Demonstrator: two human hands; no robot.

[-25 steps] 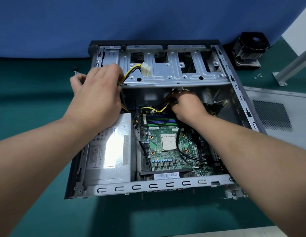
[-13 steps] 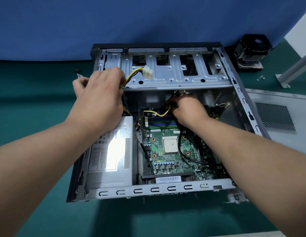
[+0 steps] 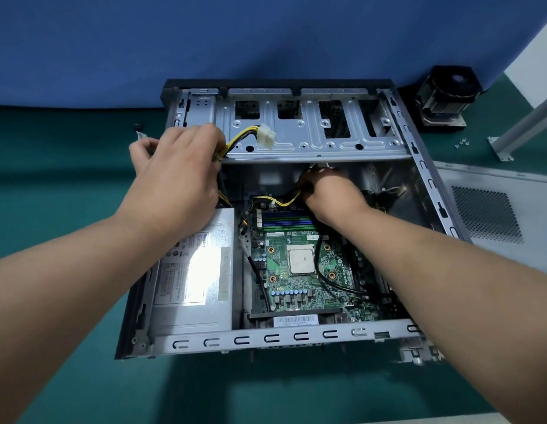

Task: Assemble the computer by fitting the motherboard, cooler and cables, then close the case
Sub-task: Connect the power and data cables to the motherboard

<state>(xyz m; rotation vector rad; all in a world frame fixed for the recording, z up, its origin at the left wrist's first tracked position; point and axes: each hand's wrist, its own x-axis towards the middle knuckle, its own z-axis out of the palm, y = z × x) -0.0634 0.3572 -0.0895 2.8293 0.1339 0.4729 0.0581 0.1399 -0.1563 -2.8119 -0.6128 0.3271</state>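
**Cable stage: hands holding position, little has moved**

Over the last second both hands have stayed put; only my view has shifted slightly. My left hand (image 3: 177, 175) still has its fingers curled round the yellow-and-black power cable bundle (image 3: 235, 142), keeping its white plastic connector (image 3: 266, 136) lifted onto the grey metal drive cage (image 3: 312, 130). My right hand (image 3: 330, 194) remains deep at the far edge of the green motherboard (image 3: 299, 270), fingers curled on a second yellow-and-black lead (image 3: 281, 201); I cannot tell whether its plug is seated. The board lies inside the open grey steel case (image 3: 284, 335), beside the silver power supply box (image 3: 192, 270). The bare square processor (image 3: 301, 261) shows no cooler; the black fan cooler (image 3: 446, 99) and perforated side panel (image 3: 492, 209) wait outside. Judgement: still cabling.
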